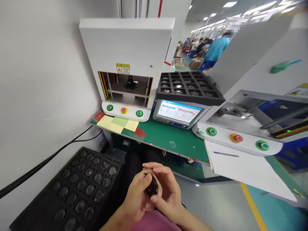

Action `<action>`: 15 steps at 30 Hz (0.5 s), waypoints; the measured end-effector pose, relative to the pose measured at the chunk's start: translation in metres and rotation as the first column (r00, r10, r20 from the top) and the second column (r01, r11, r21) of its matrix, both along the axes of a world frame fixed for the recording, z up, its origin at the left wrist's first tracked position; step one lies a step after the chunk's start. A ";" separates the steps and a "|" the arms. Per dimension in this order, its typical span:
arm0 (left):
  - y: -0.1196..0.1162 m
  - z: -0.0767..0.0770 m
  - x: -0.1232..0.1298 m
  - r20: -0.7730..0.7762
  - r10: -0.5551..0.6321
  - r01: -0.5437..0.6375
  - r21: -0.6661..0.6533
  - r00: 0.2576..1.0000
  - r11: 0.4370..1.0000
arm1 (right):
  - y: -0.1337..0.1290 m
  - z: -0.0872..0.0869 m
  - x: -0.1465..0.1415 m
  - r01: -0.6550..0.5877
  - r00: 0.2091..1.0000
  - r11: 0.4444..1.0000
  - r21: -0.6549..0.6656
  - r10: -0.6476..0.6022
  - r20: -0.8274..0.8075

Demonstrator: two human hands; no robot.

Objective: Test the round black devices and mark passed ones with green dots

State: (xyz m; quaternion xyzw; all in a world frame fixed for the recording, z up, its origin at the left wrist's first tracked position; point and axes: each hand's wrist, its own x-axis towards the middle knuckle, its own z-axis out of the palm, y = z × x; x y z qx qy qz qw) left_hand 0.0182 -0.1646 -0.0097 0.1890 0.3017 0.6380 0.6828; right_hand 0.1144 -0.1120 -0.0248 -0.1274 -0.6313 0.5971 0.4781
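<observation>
Black rounded part (152, 187): in the head view, held between the two hands, above the lap.
Left grip (137, 192): clamped on the part, thumb pressed over its side.
Right grip (169, 192): clamped on it too, fingers curled around, thumb at its lower end.
Foam tray (33, 208): left of the grip, black, round discs in many pockets.
Table (157, 132): green, beyond the grip.
Press machine (125, 43): beyond the grip, slightly left.
Touchscreen (179, 112): beyond the grip, slightly right, lit, under a second tray (190, 98).
Pen (226, 154): right of the grip, on white paper (240, 171).
</observation>
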 end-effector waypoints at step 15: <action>-0.036 -0.047 0.057 0.118 -0.191 0.192 0.004 0.974 0.981 | -0.044 -0.046 0.048 0.271 0.956 0.962 -0.015 -0.271 -0.112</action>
